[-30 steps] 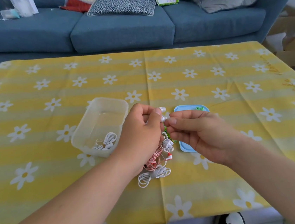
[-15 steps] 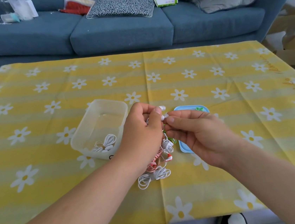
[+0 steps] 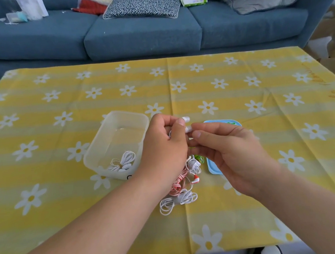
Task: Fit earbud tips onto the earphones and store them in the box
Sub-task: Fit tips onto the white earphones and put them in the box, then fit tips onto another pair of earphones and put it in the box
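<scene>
On my feed, both hands meet above the middle of the table (image 3: 240, 81), which is covered in a yellow daisy-print cloth. The left hand (image 3: 162, 148) is curled, its fingers (image 3: 180, 123) clamped on two white buds. The upper earbud (image 3: 186, 118) and the lower earbud (image 3: 188, 129) stick out one above the other past the thumb. Both have their long axes roughly level and point to the person's right, toward the other hand. The right hand (image 3: 228, 153) pinches the nose of the lower earbud between thumb and forefinger, its other fingers loosely curled beneath; whether a tip sits on that bud I cannot tell. Under the hands, on the cloth, lies a loose heap of further earphones: a red-and-white striped cable (image 3: 177, 185), a white coil (image 3: 179, 201), a small white bundle (image 3: 194, 164) and a red earbud (image 3: 196, 179). The clear plastic box (image 3: 127, 114) sits on the table just left of the left hand. Its long axis runs away from the camera and slightly rightward, and one coiled white set (image 3: 123, 162) lies in its near end. A blue lid (image 3: 213, 166) lies flat under the right hand, with green tips (image 3: 232, 122) at its far edge. A blue sofa (image 3: 142, 38) stands behind the table.
</scene>
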